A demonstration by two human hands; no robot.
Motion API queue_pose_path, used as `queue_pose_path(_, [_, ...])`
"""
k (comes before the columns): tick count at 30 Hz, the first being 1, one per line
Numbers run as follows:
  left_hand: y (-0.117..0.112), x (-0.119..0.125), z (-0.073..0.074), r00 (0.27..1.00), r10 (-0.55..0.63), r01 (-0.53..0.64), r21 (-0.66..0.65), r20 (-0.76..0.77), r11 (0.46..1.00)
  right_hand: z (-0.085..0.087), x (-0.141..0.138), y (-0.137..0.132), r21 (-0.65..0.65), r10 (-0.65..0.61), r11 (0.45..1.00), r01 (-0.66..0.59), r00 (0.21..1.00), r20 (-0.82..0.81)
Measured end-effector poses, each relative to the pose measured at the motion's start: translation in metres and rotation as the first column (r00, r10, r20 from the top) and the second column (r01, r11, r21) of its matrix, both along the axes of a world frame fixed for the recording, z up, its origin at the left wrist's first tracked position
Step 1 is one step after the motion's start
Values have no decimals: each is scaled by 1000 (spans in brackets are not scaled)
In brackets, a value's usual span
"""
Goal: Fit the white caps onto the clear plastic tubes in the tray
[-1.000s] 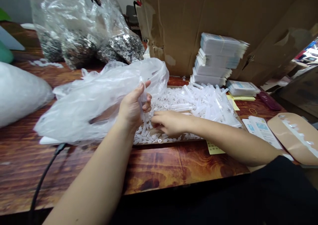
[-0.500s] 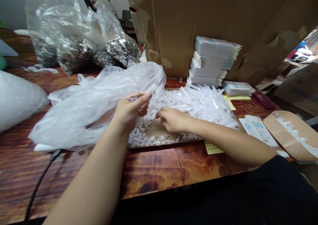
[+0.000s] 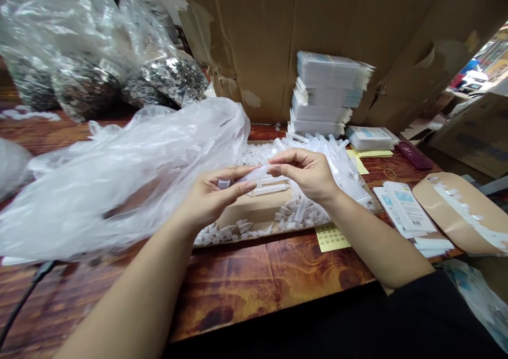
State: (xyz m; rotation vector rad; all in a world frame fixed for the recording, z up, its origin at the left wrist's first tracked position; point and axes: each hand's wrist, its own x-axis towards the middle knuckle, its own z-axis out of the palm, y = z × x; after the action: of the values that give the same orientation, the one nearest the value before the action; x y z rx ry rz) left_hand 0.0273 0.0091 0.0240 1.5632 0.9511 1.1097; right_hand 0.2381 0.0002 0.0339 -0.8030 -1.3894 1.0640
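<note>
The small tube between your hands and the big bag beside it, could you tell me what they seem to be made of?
The small tube, pinched by both the left hand and right hand, looks like translucent, frosted plastic. The big bag looks like thin, glossy plastic film: crinkled, see-through, catching highlights.

Both hands meet above a shallow tray [image 3: 254,211] on the bench [image 3: 246,279], the left hand [image 3: 210,192] and right hand [image 3: 307,171] pinching a small tube [image 3: 257,174] between them. Loose tubes [image 3: 337,153] pile in the tray behind and right of the hands; small caps [image 3: 234,229] lie in it below them. A crumpled bag [image 3: 119,174] spreads left of the hands. Behind it sit filled bags [image 3: 99,68]. Stacked packets [image 3: 329,92] stand behind the right hand, against a cardboard wall [image 3: 317,20]. Leaflets [image 3: 405,208] lie to the right.
</note>
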Motion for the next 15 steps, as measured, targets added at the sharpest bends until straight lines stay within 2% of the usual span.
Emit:
queue_pose_path(6, [-5, -1, -1, 991, 31, -21, 80, -128, 997, -2, 9, 6, -58, 54, 997, -56, 998, -26])
queue_pose_path(10, [-11, 2, -4, 971, 62, 1, 260, -232, 965, -1, 10, 6, -92, 50, 995, -50, 999, -3])
queue_pose_path(13, [-15, 4, -7, 948, 136, 16, 470, -288, 882, 3, 8, 2, -97, 44, 994, -40, 998, 35])
queue_pose_path(15, [-18, 5, -7, 921, 229, 14, 614, -315, 789, 6, 5, -1, -105, 48, 993, -44, 998, 35])
